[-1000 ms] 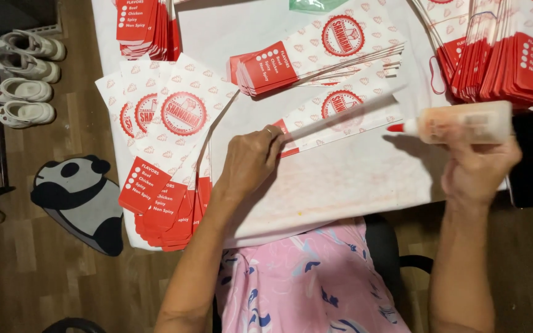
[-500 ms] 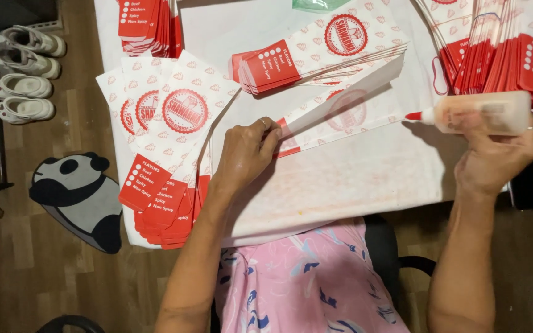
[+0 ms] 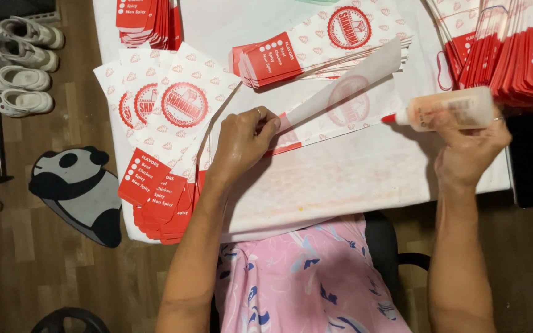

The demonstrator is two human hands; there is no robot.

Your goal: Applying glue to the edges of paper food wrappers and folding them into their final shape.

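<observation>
A white table [image 3: 365, 179] fills the upper middle of the frame, over a brown wooden floor. At the upper left stand pale shoes [image 3: 20, 68], and a panda-shaped mat [image 3: 81, 194] lies at the left below them. Stacks of red-and-white paper bags [image 3: 168, 142] fan out on the table's left, with more stacks at the top and upper right.

Since half a second ago, the folded flap of the white paper sheet [image 3: 347, 86] has risen higher, and the glue bottle [image 3: 445, 110] has shifted slightly left, towards the centre.

The left hand [image 3: 242, 145] presses its fingers [image 3: 266, 123] on the sheet's fold just left of centre, pinching its edge. The right hand [image 3: 470, 151] grips the bottle from below at the right, red nozzle pointing left, near the sheet.
</observation>
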